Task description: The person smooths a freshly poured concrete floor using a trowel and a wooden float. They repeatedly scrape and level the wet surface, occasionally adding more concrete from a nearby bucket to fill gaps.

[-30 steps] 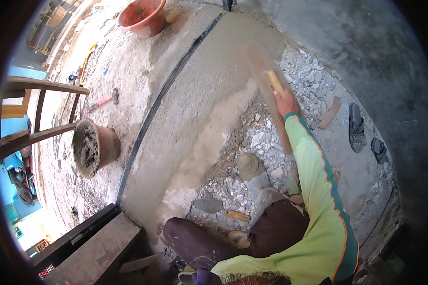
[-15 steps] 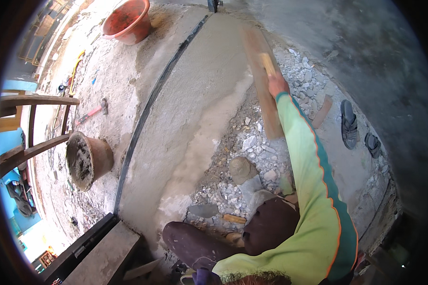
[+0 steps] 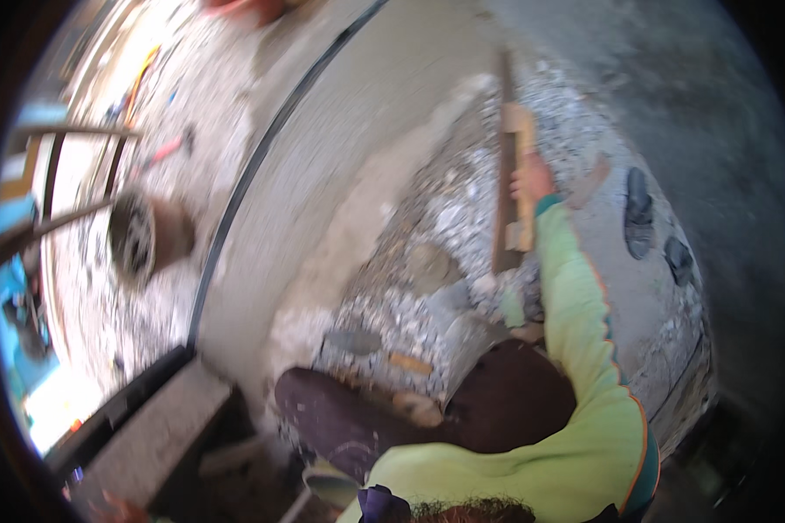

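My right hand point(image 3: 536, 177) is closed round the handle of a long wooden float point(image 3: 502, 205). The float is tipped up on its edge, its handle side facing right, over the rubble point(image 3: 462, 222). Left of it runs a strip of smoothed grey mortar point(image 3: 323, 144), with a rougher, lower edge towards the rubble. At the lower left rim, my left hand point(image 3: 120, 509) shows only in part, smeared by motion, near a concrete-coated block point(image 3: 161, 427); its fingers cannot be read.
A dark straight strip point(image 3: 262, 152) borders the mortar. Beyond it stand a mortar-filled bucket point(image 3: 161, 235), a red-handled hammer point(image 3: 167, 150) and an orange tub point(image 3: 249, 9). Sandals point(image 3: 638, 213) lie at the right. A trowel-like grey blade point(image 3: 353, 341) and wood piece point(image 3: 410, 363) lie near my knees.
My right hand has drawn the float off the mortar, towards me and right, and turned it on edge. My left hand has come into view at the lower left. The view has shifted slightly.
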